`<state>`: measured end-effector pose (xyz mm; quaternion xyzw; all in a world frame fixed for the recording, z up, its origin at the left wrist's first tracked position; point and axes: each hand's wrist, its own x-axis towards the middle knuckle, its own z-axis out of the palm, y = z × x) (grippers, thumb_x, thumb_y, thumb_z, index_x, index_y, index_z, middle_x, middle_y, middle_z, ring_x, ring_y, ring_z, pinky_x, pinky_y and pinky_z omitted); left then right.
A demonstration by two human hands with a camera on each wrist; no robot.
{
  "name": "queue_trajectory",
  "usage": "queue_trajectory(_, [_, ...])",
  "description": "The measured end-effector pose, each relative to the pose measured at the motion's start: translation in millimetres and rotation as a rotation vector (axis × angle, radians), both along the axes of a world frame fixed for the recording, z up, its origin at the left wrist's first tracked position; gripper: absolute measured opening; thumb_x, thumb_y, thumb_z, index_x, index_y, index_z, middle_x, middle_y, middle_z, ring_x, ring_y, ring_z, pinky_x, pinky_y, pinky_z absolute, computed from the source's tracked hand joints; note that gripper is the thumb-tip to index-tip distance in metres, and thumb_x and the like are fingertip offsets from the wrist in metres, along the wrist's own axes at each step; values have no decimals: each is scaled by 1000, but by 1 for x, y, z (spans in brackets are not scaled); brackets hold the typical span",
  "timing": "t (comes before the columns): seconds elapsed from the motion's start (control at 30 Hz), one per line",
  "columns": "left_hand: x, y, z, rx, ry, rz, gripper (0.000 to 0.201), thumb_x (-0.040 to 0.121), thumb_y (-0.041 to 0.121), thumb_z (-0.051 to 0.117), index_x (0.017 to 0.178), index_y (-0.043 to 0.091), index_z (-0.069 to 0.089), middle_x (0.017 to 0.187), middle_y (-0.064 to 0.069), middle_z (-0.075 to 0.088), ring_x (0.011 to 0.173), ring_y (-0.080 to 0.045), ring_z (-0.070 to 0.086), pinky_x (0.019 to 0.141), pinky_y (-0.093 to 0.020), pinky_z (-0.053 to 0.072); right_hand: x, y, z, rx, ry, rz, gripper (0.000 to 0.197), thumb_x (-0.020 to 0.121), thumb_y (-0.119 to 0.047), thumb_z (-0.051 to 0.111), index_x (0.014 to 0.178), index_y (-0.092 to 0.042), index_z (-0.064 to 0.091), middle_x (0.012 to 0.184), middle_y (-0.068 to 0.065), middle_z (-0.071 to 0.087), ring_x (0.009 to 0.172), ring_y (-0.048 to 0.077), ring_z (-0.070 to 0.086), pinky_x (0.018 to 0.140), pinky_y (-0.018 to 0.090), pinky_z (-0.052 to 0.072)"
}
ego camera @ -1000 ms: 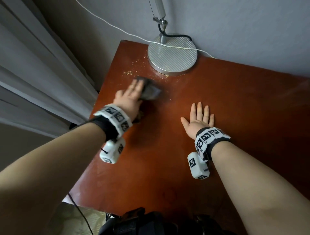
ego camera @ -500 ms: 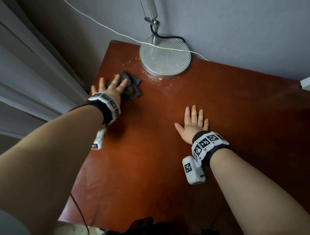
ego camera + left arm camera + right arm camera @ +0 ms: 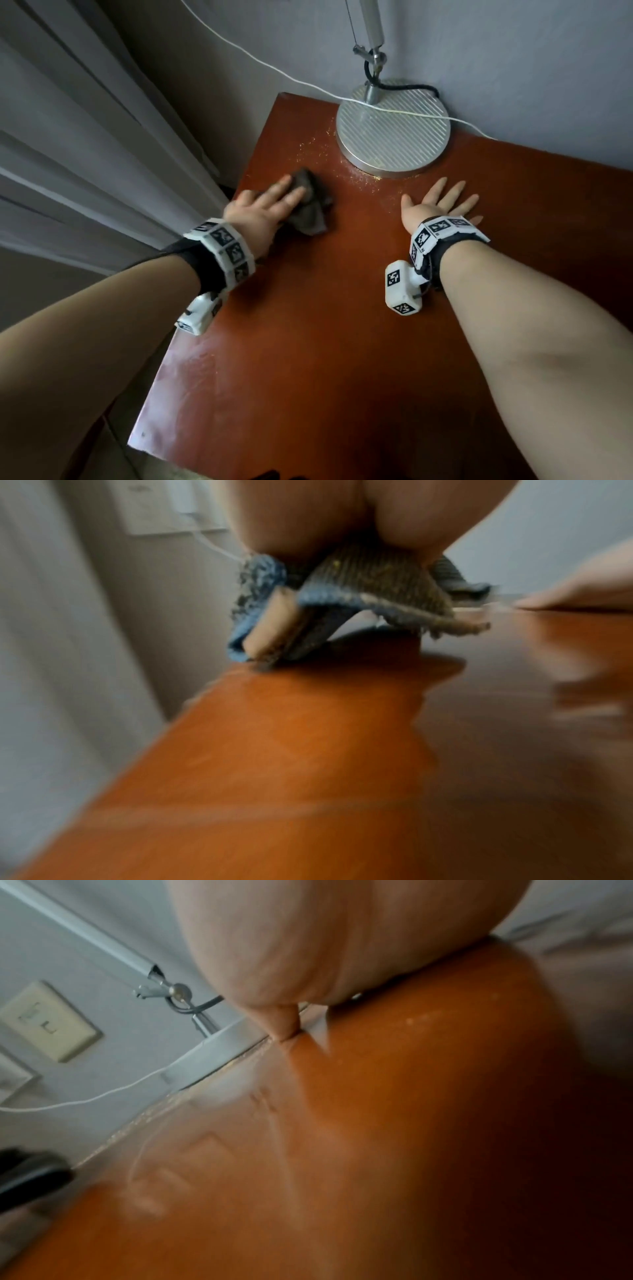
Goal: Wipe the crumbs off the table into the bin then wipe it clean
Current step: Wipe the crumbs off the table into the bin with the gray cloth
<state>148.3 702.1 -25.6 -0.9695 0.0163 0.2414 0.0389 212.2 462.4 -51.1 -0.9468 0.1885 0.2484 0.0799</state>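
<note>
**Crumbs lie just past the cloth, toward the lamp**

On the red-brown bench [image 3: 308,342], the left hand [image 3: 263,209] presses flat, fingers straight, on a dark crumpled cloth [image 3: 313,209] near the left edge. The right hand [image 3: 438,202] rests open and empty, palm down. Beyond both, crumbs [image 3: 313,145] scatter beside the lamp base [image 3: 394,133], nearer the left hand. No bin shows.

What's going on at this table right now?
A person is wiping a red-brown table with a dark cloth. The left hand presses the cloth flat near the table's left edge. The right hand lies open on the wood, just in front of a round lamp base. Crumbs are scattered left of and along the front of the base. No bin is in view.
</note>
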Motion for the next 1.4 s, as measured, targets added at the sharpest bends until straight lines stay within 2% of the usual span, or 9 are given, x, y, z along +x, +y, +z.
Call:
queue_trajectory(0.13, [23, -52, 3, 136, 199, -288, 99, 88, 25, 59, 138, 50, -23, 149, 15, -32, 139, -30, 6, 111, -45, 20, 7, 0, 0, -3, 47, -23, 75, 94, -56, 23, 149, -19, -11, 156, 9, -20, 142, 38, -18, 114, 56, -5])
queue_trajectory(0.33, [77, -37, 6, 163, 138, -256, 91, 90, 25, 56, 141, 49, -16, 152, 14, -27, 136, -31, 14, 109, -46, 23, 10, 2, 2, -25, 82, -25, 75, 94, -57, 22, 147, -21, -16, 155, 8, -23, 142, 37, -19, 115, 56, -5])
queue_trajectory(0.73, [137, 19, 2, 22, -66, 138, 85, 88, 18, 53, 146, 45, -3, 156, 13, -10, 134, -37, 16, 111, -49, 18, 12, 3, -1, -25, 106, -39, 73, 94, -59, 17, 146, -24, -20, 154, 7, -27, 141, 36, -22, 114, 56, -7])
queue_trajectory(0.87, [134, 63, -7, 36, -32, 261, 87, 87, 21, 55, 148, 33, -5, 158, 5, -5, 139, -39, 13, 114, -49, 19, 12, 2, 1, -17, 97, -35, 73, 94, -58, 19, 147, -23, -19, 154, 8, -26, 141, 37, -21, 113, 56, -7])
queue_trajectory(0.97, [124, 79, -12, -106, -120, 402, 63, 97, 29, 41, 150, 31, 6, 157, 7, 9, 139, -34, 20, 115, -38, 16, 10, 3, 1, -20, 82, -34, 73, 94, -57, 19, 147, -23, -17, 154, 8, -25, 141, 37, -21, 113, 56, -7])
queue_trajectory(1.03, [114, 64, -7, -228, -308, 334, 55, 99, 28, 35, 149, 34, 12, 156, 9, 15, 139, -29, 24, 113, -35, 16, 10, 3, 2, -23, 84, -31, 72, 94, -58, 18, 147, -23, -17, 154, 8, -25, 141, 37, -21, 113, 56, -7])
queue_trajectory(1.1, [102, 36, -1, -279, -415, 96, 56, 99, 28, 37, 148, 35, 12, 156, 10, 15, 136, -27, 29, 109, -34, 22, 10, 4, 3, -18, 93, -27, 72, 94, -58, 18, 147, -23, -17, 154, 8, -24, 141, 37, -21, 113, 56, -7])
queue_trajectory(1.23, [87, -16, -3, -12, -34, -222, 57, 100, 40, 27, 148, 37, -4, 156, 17, -8, 127, -29, 28, 105, -39, 28, 10, 3, 4, -20, 93, -29, 72, 94, -58, 18, 147, -23, -16, 155, 9, -24, 141, 37, -20, 113, 55, -7])
queue_trajectory(1.4, [110, -25, -5, 92, 16, -222, 65, 100, 35, 34, 147, 36, -11, 153, 18, -19, 127, -27, 25, 106, -40, 26, 8, 5, 3, -24, 76, -30, 71, 95, -56, 19, 147, -23, -16, 154, 8, -24, 141, 37, -20, 113, 55, -7])
